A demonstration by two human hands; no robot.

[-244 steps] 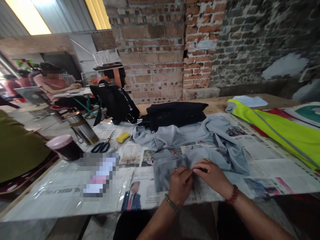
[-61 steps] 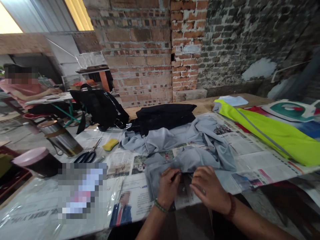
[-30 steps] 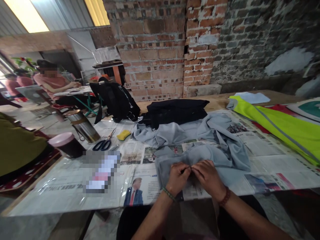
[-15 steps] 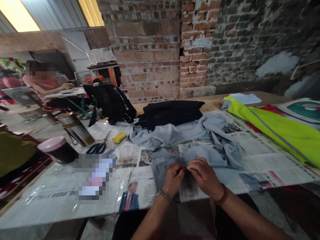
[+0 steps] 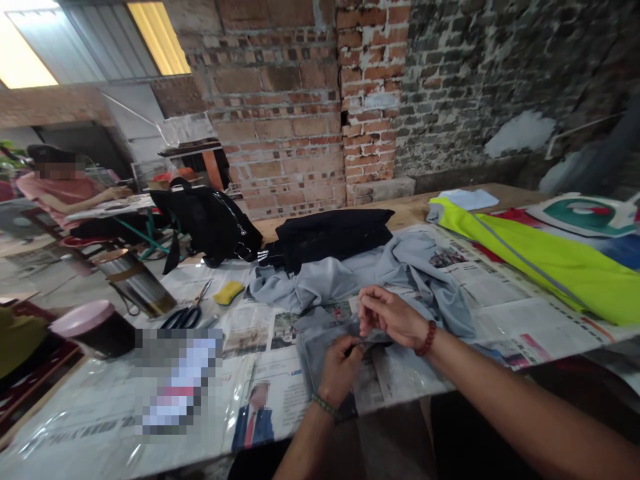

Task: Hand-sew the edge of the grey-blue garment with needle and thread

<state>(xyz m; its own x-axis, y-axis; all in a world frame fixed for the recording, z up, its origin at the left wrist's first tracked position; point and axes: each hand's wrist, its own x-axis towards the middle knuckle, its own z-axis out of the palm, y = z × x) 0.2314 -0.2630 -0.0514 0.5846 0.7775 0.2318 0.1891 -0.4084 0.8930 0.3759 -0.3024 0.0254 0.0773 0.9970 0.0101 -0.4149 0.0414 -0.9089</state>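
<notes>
A grey garment (image 5: 325,280) lies crumpled across the newspaper-covered table, its near part folded flat by my hands. My left hand (image 5: 343,367) is closed in a pinch on the edge of this grey fabric, close to the table's front edge. Just above and to its right, my right hand (image 5: 393,313) is raised over the cloth with its fingers curled together. Whatever it pinches, if anything, is too small to make out. Folded black clothing (image 5: 335,230) rests behind the grey garment.
Scissors (image 5: 187,313), a yellow sponge (image 5: 229,293), a steel flask (image 5: 140,283) and a pink-lidded container (image 5: 95,327) stand left. A black bag (image 5: 210,223) sits behind. To the right lie a neon-yellow garment (image 5: 530,253) and an iron (image 5: 580,212). Another person (image 5: 65,193) sits far left.
My right hand has lifted up and away from my left hand, which keeps its pinch on the grey fabric. The view has turned slightly to the right.
</notes>
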